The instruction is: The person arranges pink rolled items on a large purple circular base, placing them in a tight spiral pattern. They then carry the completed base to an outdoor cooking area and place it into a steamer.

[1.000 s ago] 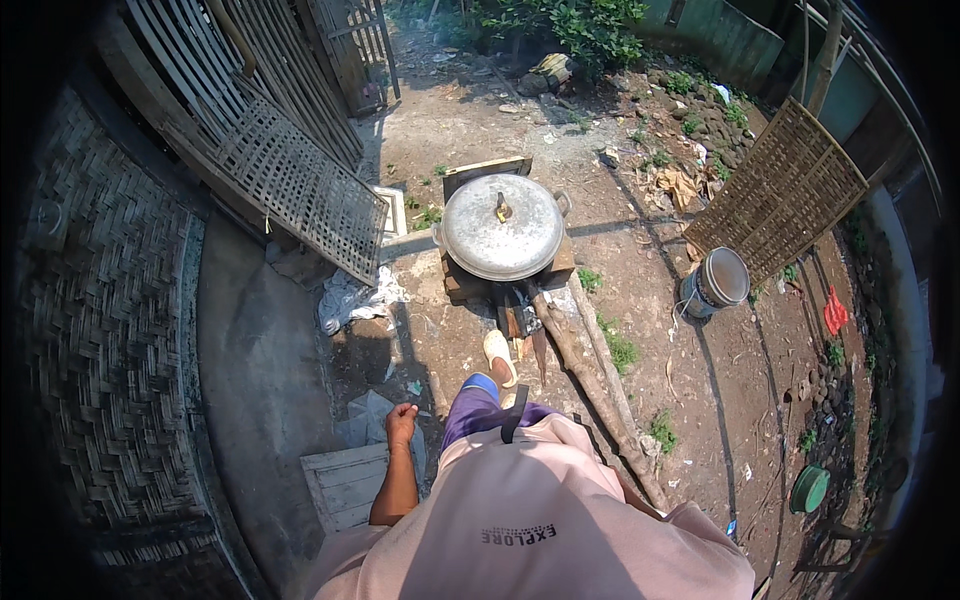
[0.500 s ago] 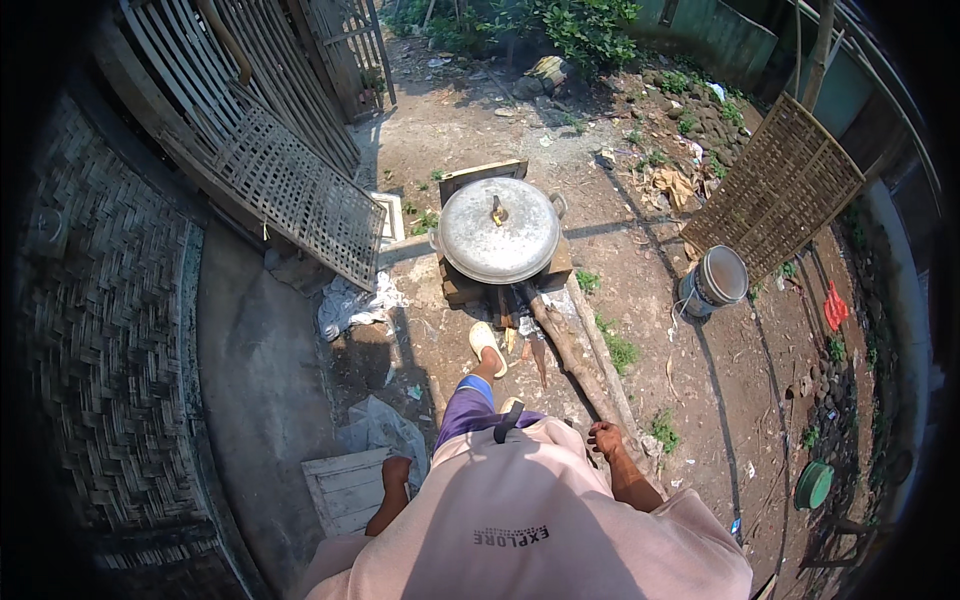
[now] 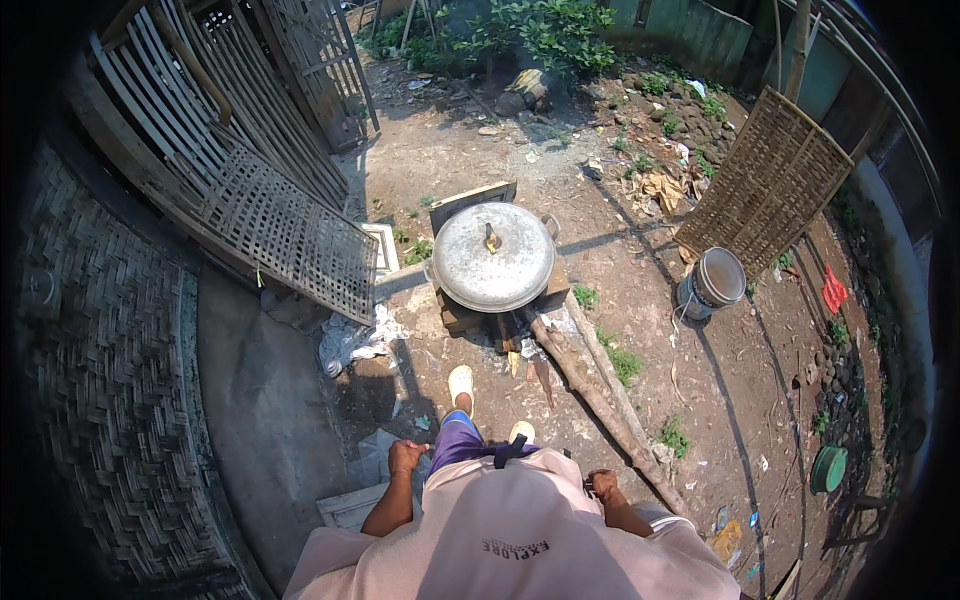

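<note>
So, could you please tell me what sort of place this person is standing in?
Most likely a rural backyard with an outdoor cooking spot: a big lidded pot sits over firewood on bare dirt, with woven bamboo panels and a bucket nearby.

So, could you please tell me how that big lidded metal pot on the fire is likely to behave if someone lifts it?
The metal pot is wide and sits on blocks over burning wood, so it is probably hot and heavy. Its domed lid rests loose under a small knob, so it may slide if tilted. The side handle looks small for that bulk.
</note>
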The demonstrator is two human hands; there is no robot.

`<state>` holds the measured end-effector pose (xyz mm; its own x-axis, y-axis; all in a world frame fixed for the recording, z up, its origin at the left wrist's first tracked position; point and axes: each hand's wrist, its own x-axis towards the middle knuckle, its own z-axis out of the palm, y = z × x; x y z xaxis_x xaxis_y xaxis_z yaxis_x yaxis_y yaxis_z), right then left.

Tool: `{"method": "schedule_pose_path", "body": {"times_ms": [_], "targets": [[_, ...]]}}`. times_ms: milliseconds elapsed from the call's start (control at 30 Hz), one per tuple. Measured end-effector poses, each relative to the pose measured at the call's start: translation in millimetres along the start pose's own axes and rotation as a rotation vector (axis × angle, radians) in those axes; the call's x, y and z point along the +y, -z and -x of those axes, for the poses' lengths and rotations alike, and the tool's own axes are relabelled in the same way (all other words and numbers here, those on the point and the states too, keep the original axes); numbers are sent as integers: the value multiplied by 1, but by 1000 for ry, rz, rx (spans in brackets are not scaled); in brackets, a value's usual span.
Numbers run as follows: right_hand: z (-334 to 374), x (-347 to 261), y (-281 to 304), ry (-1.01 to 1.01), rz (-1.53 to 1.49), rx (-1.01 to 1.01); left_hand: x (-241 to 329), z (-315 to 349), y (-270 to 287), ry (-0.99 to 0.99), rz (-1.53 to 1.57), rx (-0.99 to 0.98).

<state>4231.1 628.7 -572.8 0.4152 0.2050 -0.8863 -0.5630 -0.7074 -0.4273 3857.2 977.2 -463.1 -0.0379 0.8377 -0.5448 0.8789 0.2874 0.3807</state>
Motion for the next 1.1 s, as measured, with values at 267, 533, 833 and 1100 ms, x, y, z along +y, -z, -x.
{"method": "schedule_pose_path", "body": {"times_ms": [267,533,833,1100], "targets": [[-30,-182,-110,253,64,19,23,-34,23,52,-34,-356],[-102,-444,-300,765,435,132,15,-147,53,82,-251,-581],[-205,-613,-421,638,689,452,-37,-177,102,303,13,-654],[-223,-634,-427,411,381,411,36,-230,72,54,-212,-751]]}}
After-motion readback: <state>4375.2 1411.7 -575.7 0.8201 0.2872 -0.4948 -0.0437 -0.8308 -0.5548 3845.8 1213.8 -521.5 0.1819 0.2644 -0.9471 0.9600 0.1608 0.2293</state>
